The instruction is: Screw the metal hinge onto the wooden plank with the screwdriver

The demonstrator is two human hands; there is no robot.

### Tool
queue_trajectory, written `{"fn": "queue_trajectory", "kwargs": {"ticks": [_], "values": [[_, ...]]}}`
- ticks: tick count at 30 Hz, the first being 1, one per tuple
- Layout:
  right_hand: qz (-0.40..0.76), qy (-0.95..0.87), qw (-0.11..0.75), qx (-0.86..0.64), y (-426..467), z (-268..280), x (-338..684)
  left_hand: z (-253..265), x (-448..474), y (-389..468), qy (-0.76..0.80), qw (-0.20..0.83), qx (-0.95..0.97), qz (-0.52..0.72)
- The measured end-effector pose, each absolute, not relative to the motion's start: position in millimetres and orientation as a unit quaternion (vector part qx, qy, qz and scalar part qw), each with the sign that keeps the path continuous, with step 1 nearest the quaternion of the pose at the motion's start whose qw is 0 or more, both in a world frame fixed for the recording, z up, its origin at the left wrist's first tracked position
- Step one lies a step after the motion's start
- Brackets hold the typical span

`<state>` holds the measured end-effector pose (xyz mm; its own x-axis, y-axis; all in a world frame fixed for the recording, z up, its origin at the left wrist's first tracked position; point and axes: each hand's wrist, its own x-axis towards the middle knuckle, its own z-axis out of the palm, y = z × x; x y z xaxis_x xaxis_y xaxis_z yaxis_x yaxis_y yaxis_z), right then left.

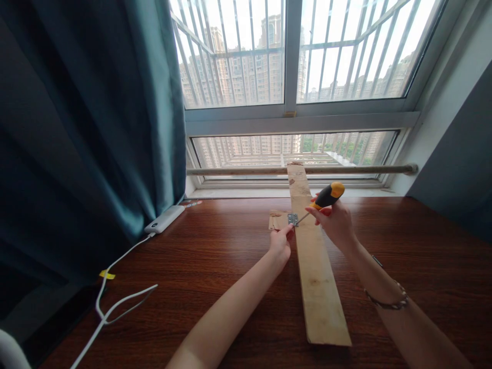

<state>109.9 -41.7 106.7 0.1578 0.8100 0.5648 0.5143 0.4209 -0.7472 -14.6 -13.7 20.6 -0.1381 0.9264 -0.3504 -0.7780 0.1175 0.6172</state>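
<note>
A silver metal hinge (292, 219) lay across the left edge of a long, pale wooden board (321, 277) and onto a short, tan wooden piece (277, 220). Left of the board, the left hand (280, 247) had nearly closed fingertips at the hinge, grip unclear; right of it, the right hand (339, 224) curled around a black-and-yellow screwdriver (326, 196), tip at the hinge.

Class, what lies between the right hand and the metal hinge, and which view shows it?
In the head view, the metal shaft of the yellow-and-black screwdriver slants from the right hand toward the metal hinge, over the wooden board.
</note>
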Motion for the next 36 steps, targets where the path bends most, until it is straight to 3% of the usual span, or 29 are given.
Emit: {"fn": "queue_trajectory", "kwargs": {"ticks": [3,7,10,17,20,26,28,31,36], "values": [[0.319,-0.621,0.562,-0.444,-46,113,110,23,-14,-15,0.37,0.651,0.098,0.656],[0.434,-0.596,0.555,-0.385,-47,119,116,20,-14,-13,0.368,0.652,0.094,0.656],[0.41,-0.605,0.543,-0.413,-46,117,118,17,-13,-11,0.369,0.651,0.097,0.656],[0.144,-0.599,0.576,-0.537,-45,106,105,20,-14,-13,0.366,0.655,0.105,0.653],[0.182,-0.589,0.598,-0.512,-45,106,103,19,-14,-13,0.366,0.654,0.097,0.655],[0.414,-0.552,0.587,-0.423,-50,124,112,11,-14,-8,0.358,0.657,0.101,0.655],[0.442,-0.546,0.578,-0.415,-51,127,115,9,-14,-6,0.357,0.657,0.102,0.656],[0.382,-0.575,0.576,-0.437,-48,123,118,7,-14,-6,0.359,0.657,0.106,0.655],[0.074,-0.605,0.565,-0.556,-43,110,118,7,-15,-7,0.363,0.657,0.106,0.652]]}}
